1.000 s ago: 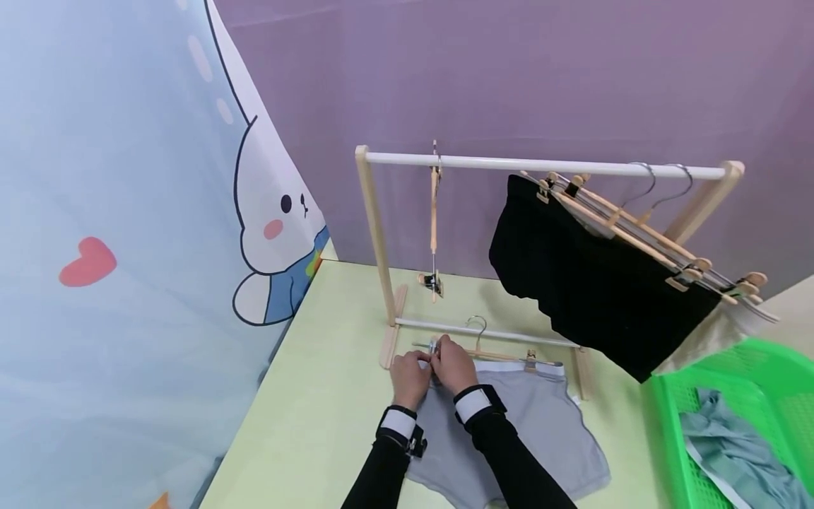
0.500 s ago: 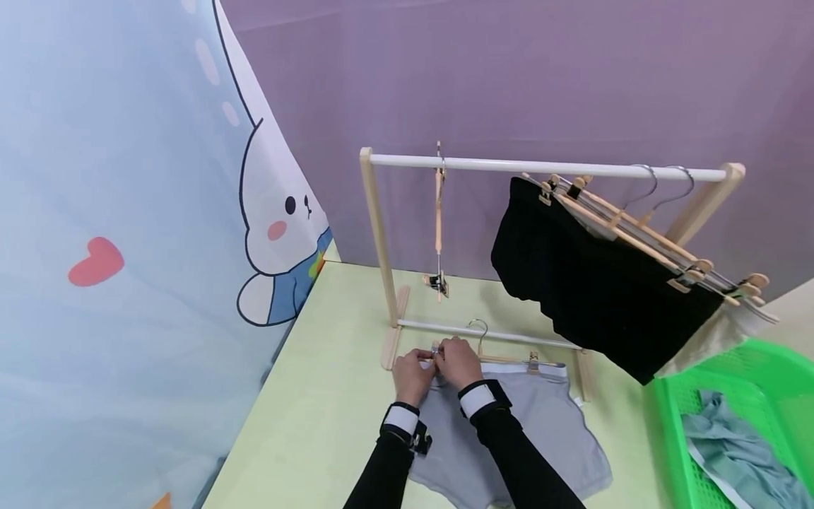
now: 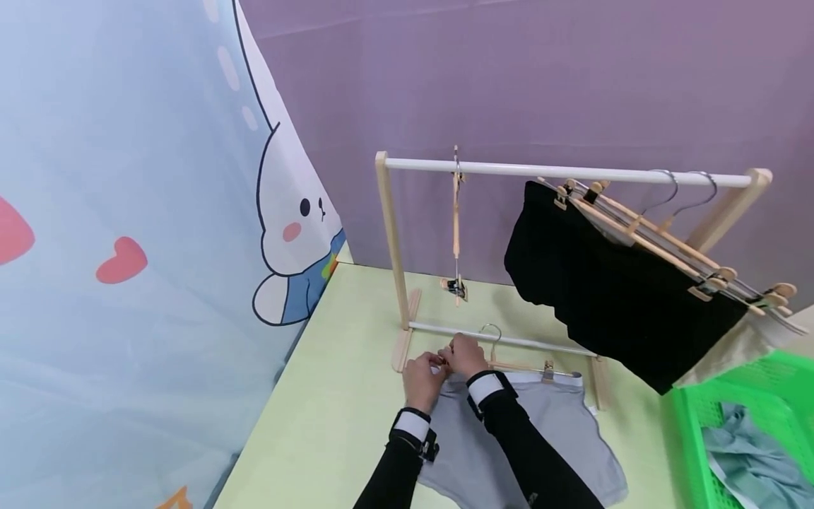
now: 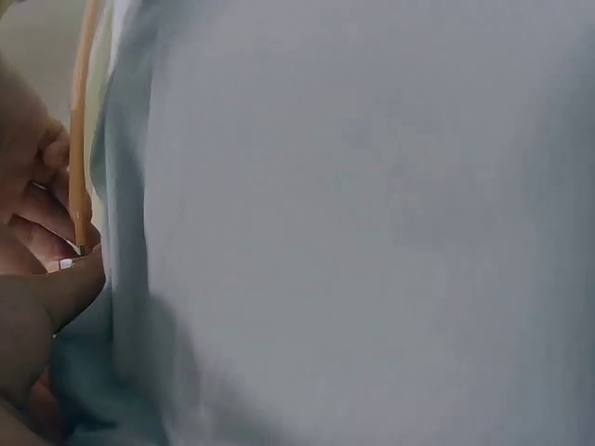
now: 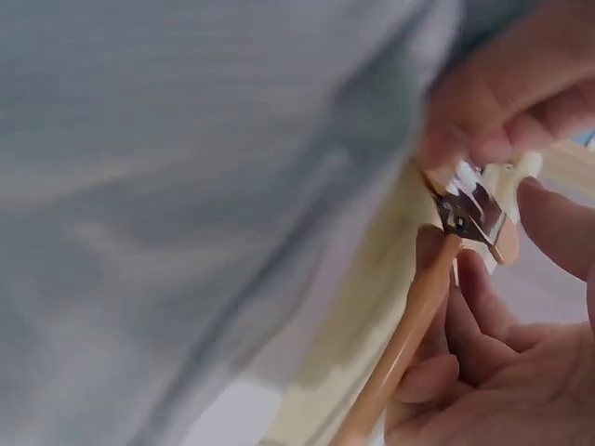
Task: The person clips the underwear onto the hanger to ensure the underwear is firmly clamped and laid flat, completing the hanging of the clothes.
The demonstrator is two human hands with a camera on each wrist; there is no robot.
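Note:
Light grey shorts (image 3: 528, 413) lie flat on the table, waistband away from the person. A wooden clip hanger (image 3: 509, 365) lies along that waistband, its hook up by the rack's lower bar; its right-hand clip (image 3: 548, 370) sits on the band. Both hands meet at the other end. There my left hand (image 3: 422, 382) pinches the metal-and-wood clip (image 5: 472, 212) beside the cloth. My right hand (image 3: 466, 355) grips the hanger's end, fingers behind the wooden bar (image 5: 400, 348) and thumb near the clip. From the head, the hands hide this clip.
A wooden rack with a white rail (image 3: 547, 170) stands behind the hands. Black shorts (image 3: 610, 290) and a pale garment (image 3: 718, 350) hang on its right side, a bare hanger (image 3: 456, 219) on its left. A green basket (image 3: 687, 452) holds a teal garment (image 3: 757, 449).
The whole scene has shifted right in the head view as the head turned. The hands stay at the hanger's left end, and the clip, visible between them before, is now covered by fingers.

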